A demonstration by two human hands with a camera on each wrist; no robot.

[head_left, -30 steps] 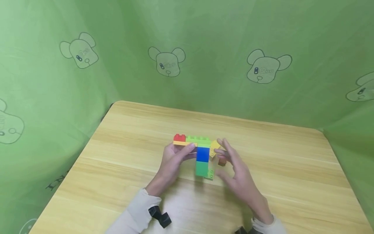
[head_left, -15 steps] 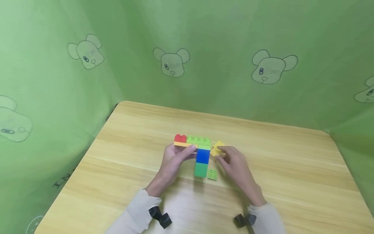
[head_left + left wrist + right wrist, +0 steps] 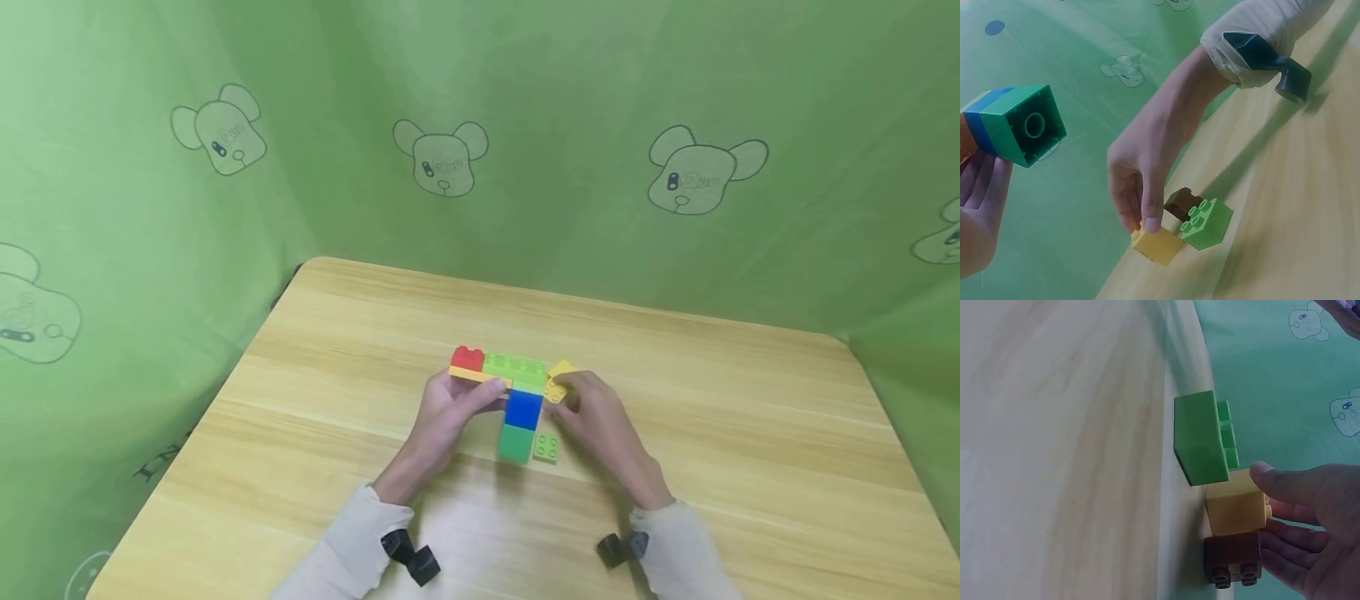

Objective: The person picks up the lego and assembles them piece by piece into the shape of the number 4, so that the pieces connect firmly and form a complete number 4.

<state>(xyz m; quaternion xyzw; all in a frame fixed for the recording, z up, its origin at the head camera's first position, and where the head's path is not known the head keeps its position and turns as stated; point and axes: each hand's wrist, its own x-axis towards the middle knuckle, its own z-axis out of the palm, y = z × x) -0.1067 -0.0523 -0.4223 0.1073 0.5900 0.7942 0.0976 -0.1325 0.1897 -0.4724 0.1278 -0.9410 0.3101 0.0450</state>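
Note:
My left hand (image 3: 442, 417) grips a joined brick piece: a red brick (image 3: 467, 359) and a light green brick (image 3: 514, 369) on top, a thin orange strip below them, then a blue brick (image 3: 523, 409) and a green brick (image 3: 516, 443) going down. In the left wrist view the hollow underside of the green brick (image 3: 1036, 127) shows. My right hand (image 3: 603, 421) pinches a yellow brick (image 3: 555, 390); in the right wrist view the thumb lies on the yellow brick (image 3: 1236, 503). Close to it are a loose light green brick (image 3: 1200, 439) and a brown brick (image 3: 1233, 550).
The wooden table (image 3: 337, 333) carries the loose light green brick (image 3: 546, 448) right of the held piece. Another yellow piece (image 3: 562, 367) lies behind the pinched one. A green printed cloth (image 3: 555, 100) hangs around the table. Black devices (image 3: 411, 558) sit at both wrists.
My right hand has come down from open fingers onto the yellow brick and now pinches it. The piece in my left hand has tilted and shifted slightly right.

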